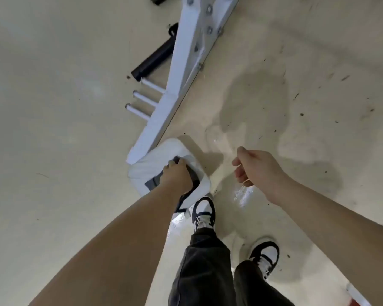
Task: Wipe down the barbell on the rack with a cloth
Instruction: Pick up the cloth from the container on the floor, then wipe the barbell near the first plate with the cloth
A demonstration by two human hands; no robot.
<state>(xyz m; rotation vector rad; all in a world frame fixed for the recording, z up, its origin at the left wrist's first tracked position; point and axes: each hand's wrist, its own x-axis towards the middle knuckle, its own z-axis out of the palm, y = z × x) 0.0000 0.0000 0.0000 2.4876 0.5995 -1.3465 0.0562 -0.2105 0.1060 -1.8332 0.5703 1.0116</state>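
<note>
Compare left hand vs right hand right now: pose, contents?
The left hand is shut on the white and grey cloth at the foot of the white rack; the right hand hangs apart from it over bare floor, fingers loosely curled, holding no cloth. Both arms are bare and reach downward.

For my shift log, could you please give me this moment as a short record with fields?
left hand: gripping a white cloth with grey patches, near the rack's foot
right hand: loosely curled, empty, apart from the cloth
rack: white frame, three white pegs
barbell: black end beside the rack
floor: pale, wet patches
</note>
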